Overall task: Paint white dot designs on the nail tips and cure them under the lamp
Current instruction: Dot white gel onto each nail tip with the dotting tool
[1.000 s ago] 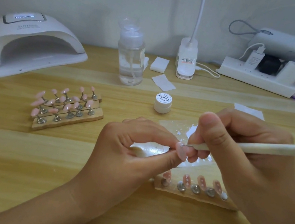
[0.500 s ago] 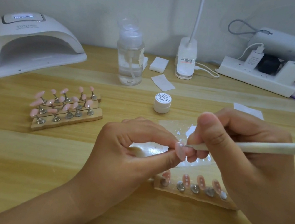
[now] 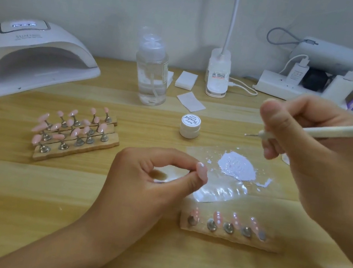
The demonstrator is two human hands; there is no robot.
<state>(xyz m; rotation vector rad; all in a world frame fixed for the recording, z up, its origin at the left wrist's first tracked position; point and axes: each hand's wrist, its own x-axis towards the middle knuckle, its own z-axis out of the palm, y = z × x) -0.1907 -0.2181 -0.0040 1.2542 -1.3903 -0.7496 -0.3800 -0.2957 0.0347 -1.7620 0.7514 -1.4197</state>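
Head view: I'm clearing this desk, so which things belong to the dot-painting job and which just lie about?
In use: pink nail tip in left hand; white dotting pen in right hand; white paint on clear film; small white jar; wooden strip of dotted tips; white curing lamp.
Idle: clear pump bottle; white pads; white power strip.

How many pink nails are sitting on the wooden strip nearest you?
4 nail tips in a row on the near strip: at its left end, next, third, fourth. The right-end stand looks bare.
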